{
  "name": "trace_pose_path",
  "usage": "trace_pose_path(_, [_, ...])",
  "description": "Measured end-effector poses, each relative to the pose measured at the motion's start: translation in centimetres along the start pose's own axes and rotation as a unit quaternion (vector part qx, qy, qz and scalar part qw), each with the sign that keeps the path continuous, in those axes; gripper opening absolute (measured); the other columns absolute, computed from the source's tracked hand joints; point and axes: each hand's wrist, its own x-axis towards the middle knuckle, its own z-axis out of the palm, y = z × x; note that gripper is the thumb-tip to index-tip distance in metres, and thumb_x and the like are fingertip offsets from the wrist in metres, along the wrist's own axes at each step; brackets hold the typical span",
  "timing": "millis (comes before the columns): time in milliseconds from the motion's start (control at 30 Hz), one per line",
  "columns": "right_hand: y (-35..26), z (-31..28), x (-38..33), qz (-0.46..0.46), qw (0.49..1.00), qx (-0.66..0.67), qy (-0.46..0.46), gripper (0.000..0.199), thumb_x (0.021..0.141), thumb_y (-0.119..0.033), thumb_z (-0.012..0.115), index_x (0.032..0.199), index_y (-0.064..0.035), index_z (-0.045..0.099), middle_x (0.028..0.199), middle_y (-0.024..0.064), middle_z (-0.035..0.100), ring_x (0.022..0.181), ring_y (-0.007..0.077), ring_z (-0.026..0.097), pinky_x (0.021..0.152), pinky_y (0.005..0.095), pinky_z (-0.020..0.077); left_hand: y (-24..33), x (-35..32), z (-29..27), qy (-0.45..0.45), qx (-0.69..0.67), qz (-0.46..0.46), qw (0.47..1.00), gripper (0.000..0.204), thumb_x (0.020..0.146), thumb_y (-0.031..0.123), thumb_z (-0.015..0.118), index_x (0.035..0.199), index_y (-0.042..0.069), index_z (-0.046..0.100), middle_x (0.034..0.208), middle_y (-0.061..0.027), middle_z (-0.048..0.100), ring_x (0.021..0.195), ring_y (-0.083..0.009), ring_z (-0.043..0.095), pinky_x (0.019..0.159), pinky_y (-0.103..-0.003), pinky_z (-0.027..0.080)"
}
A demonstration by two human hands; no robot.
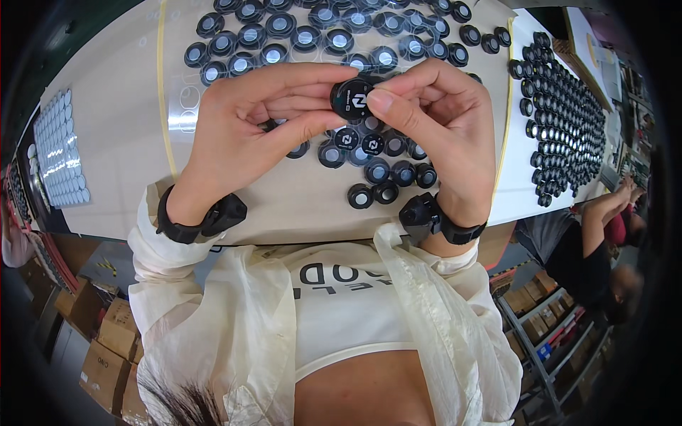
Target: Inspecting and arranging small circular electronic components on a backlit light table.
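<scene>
Both my hands are raised over the table around one round black piece (351,100) with a white printed mark on its face. My left hand (266,106) grips its left edge between thumb and fingertips. My right hand (437,106) presses its thumb on the right side of the face, fingers curled behind. What lies behind the piece is hidden by the fingers. Just below the hands sit two similar marked black pieces (372,140) among several black round parts with pale centres (376,170).
Many more black round parts (305,38) cover the far middle of the table (249,202). A dense group of them (561,128) stands on the white surface at the right. Pale round discs (60,156) lie in rows at far left. A co-worker (582,234) is at the right.
</scene>
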Motion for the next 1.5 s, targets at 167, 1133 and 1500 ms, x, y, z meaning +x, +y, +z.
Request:
trace_pose_path(167, [0.1, 0.1, 0.0, 0.001, 1.0, -0.019, 0.012, 0.01, 0.085, -0.003, 0.077, 0.091, 0.0019, 0.071, 0.078, 0.0, 0.07, 0.057, -0.0039, 0.045, 0.05, 0.0137, 0.0314, 0.0, 0.0, 0.0, -0.006, 0.031, 0.005, 0.999, 0.043, 0.084, -0.013, 0.067, 0.126, -0.011, 0.058, 0.12, -0.0206, 0.067, 0.104, -0.0231, 0.069, 0.091, -0.033, 0.059])
trace_pose_path(1133, [0.4, -2.9, -1.4, -0.114, 0.934, -0.329, 0.075, 0.026, 0.082, -0.001, 0.069, 0.108, -0.0033, 0.072, 0.093, 0.012, 0.07, 0.074, 0.0211, 0.064, 0.069, 0.0305, 0.0511, 2.4, 14.9, -8.7, 0.04, 0.6, 0.146, 0.785, 0.026, 0.079, 0.003, 0.067, 0.104, -0.003, 0.069, 0.101, -0.0198, 0.065, 0.085, -0.0338, 0.066, 0.082, -0.04, 0.055])
trace_pose_path(1500, [0.6, -1.8, -1.8, -0.054, 0.879, -0.465, -0.093, 0.022, 0.072, -0.001, 0.079, 0.092, 0.0002, 0.069, 0.085, 0.0116, 0.067, 0.074, 0.024, 0.063, 0.068, 0.0331, 0.0513, 0.0, 8.4, -1.6, -0.199, 0.528, 0.239, 0.79, 0.049, 0.088, 0.007, 0.067, 0.136, 0.019, 0.059, 0.144, -0.0133, 0.049, 0.129, -0.0273, 0.052, 0.109, -0.042, 0.043])
